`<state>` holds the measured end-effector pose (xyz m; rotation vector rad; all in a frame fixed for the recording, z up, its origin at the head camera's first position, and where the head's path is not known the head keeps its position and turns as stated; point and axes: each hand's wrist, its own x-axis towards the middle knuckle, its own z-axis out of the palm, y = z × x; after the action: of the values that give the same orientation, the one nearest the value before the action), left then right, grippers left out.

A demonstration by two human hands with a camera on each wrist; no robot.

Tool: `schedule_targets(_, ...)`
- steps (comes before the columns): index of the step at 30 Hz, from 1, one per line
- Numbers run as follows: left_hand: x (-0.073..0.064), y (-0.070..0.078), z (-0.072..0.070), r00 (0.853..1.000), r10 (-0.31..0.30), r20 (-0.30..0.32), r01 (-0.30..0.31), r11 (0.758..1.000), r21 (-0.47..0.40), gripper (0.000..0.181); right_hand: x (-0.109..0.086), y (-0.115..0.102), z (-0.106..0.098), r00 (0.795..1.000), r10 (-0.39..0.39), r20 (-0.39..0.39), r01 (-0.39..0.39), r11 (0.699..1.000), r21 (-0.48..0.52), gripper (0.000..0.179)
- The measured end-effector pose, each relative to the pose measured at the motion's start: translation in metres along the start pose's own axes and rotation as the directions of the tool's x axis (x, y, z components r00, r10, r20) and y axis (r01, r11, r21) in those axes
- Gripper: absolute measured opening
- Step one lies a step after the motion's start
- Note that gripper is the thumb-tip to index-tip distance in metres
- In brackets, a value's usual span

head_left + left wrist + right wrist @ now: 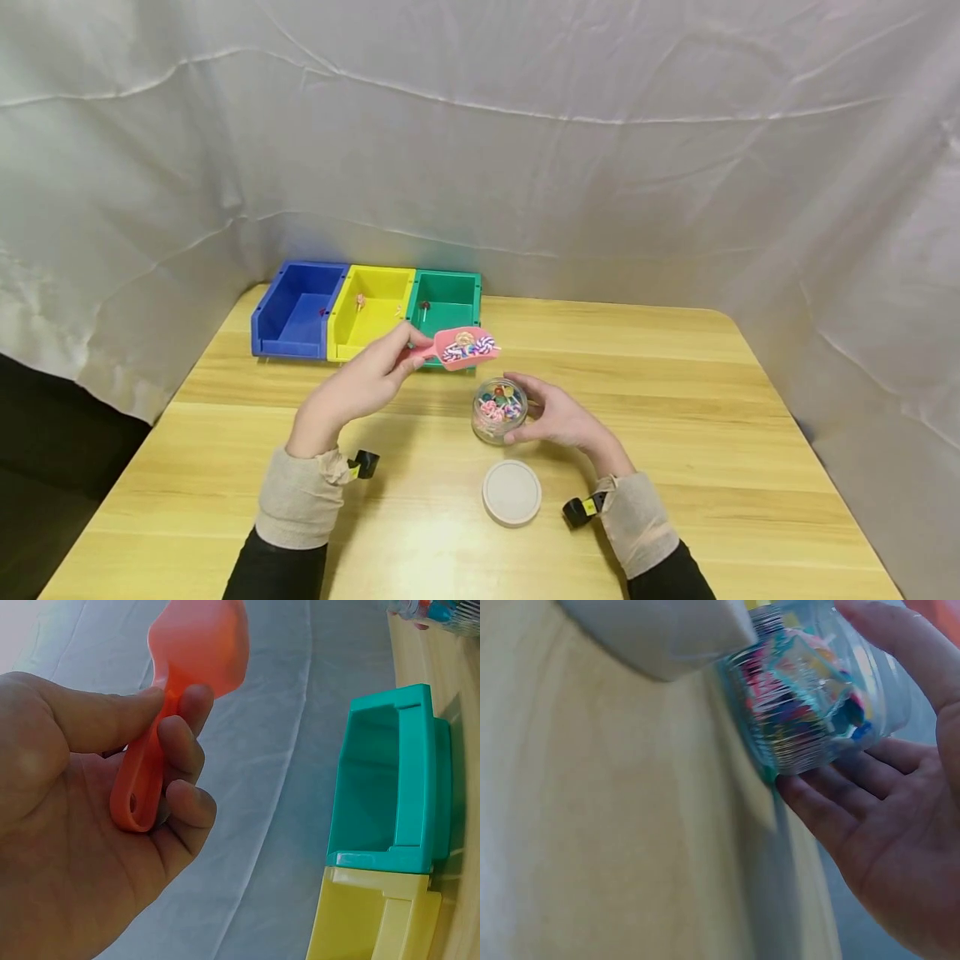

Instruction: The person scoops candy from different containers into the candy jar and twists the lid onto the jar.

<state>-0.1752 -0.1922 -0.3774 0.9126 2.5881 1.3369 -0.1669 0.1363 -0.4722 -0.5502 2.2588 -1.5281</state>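
My left hand [363, 379] grips the handle of a pink scoop [139, 780], held in the air near the front of the green bin. Several small swirl lollipops [468, 346] lie in the scoop's bowl. To the right and nearer, a clear jar [486, 432] stands uncovered on the table, holding many small colourful candies [802, 690]. My right hand [558, 415] holds the jar from its right side, thumb at the near side and fingers round the far side. The jar's white lid [512, 493] lies on the table just in front of it.
Blue [288, 343], yellow [382, 279] and green [450, 312] bins stand in a row at the back left. A few tiny lollipops lie in them. Pale cloth [562, 192] hangs behind the wooden table [712, 433] and along its sides.
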Motion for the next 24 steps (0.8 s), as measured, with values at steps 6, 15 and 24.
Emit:
schedule_targets(6,0.000,0.003,0.003,1.000,-0.003,0.030,0.003,1.000,0.007,0.014,-0.002,0.005,0.002,1.000,-0.010,0.009,0.010,1.000,0.002,0.093)
schedule_targets(15,0.003,0.004,0.008,0.995,0.019,0.097,-0.024,0.998,0.054,0.013,-0.004,0.008,0.003,1.000,0.006,0.011,-0.006,1.000,0.027,0.091)
schedule_targets(24,0.004,0.003,0.015,0.987,0.016,0.161,-0.029,0.997,0.078,0.011,0.001,0.013,0.004,1.000,0.003,0.012,-0.004,0.998,0.058,0.091)
